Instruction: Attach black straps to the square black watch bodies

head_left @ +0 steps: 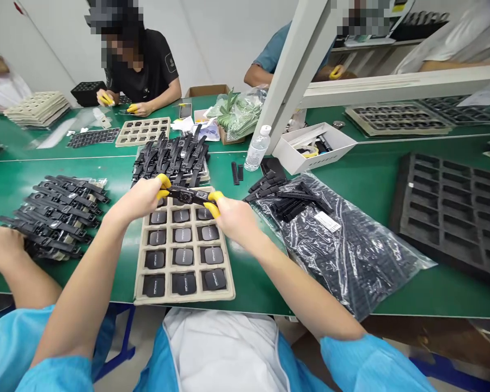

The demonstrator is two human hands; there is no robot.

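Observation:
A black watch with strap pieces is stretched between my two hands, above the far end of a beige tray. My left hand, in yellow finger cots, pinches its left end. The right end is gripped by my right hand, also with yellow-covered fingertips. Below, the beige tray has several compartments with square black watch bodies in them. Behind it lies a heap of strapped watches. Loose black straps rest on a clear plastic bag right of my right hand.
Another pile of watches lies at left, with a neighbour's hand at it. A water bottle and white box stand by a white post. A black compartment tray sits right. A person works opposite.

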